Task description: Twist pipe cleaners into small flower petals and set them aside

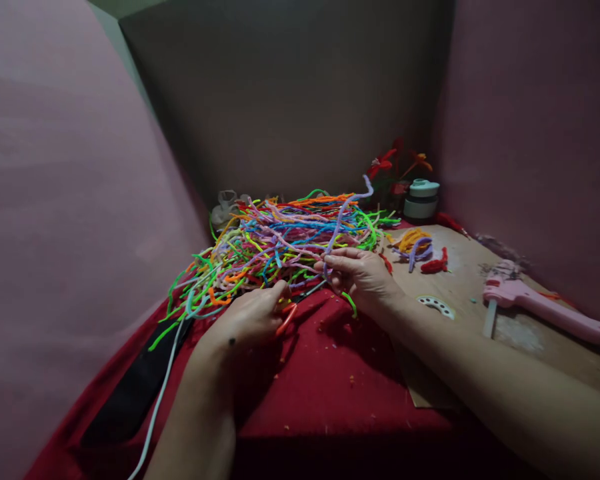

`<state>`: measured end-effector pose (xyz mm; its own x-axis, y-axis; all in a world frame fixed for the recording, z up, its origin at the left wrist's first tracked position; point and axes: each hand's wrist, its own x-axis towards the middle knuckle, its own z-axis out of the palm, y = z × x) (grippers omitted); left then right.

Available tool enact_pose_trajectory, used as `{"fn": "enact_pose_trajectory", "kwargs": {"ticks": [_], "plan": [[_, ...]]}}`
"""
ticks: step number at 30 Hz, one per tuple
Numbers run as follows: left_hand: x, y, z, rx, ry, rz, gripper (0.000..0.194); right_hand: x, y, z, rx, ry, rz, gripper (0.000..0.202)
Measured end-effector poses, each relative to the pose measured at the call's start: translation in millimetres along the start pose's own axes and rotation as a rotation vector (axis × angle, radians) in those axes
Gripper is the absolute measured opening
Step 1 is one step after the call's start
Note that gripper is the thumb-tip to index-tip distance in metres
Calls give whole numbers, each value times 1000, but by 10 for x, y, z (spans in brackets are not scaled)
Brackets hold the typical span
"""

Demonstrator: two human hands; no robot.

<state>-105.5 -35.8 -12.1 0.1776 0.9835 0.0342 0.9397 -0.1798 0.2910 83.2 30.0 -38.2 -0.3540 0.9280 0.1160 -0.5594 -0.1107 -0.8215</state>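
Note:
My right hand pinches a purple pipe cleaner, which rises from the fingertips and bends at its top. In my left hand are what look like orange-handled scissors; the fingers are wrapped round them and hide most of the tool. A large tangled heap of coloured pipe cleaners lies just beyond both hands. Below my right hand a bright green pipe cleaner end sticks out over the red cloth.
On the cardboard at right lie a pink glue gun, a white curved piece with holes, orange pipe cleaners and a red bundle. A lidded jar and red flowers stand behind. A white cable crosses a black slab.

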Motion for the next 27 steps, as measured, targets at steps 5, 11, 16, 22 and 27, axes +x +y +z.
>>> {"fn": "enact_pose_trajectory", "kwargs": {"ticks": [5,11,16,22,27], "plan": [[-32,-68,-90,-141,30,-11,24,-8,-42,8,28,35,-10,18],[12,-16,-50,-259,162,138,35,-17,-38,25,12,47,14,15],[75,-27,22,-146,228,265,41,-14,-27,41,-3,44,28,13],[77,-86,62,28,240,261,40,-15,-29,47,-7,31,34,11],[73,-71,73,128,295,264,39,-23,-21,41,-35,24,19,10]]}}
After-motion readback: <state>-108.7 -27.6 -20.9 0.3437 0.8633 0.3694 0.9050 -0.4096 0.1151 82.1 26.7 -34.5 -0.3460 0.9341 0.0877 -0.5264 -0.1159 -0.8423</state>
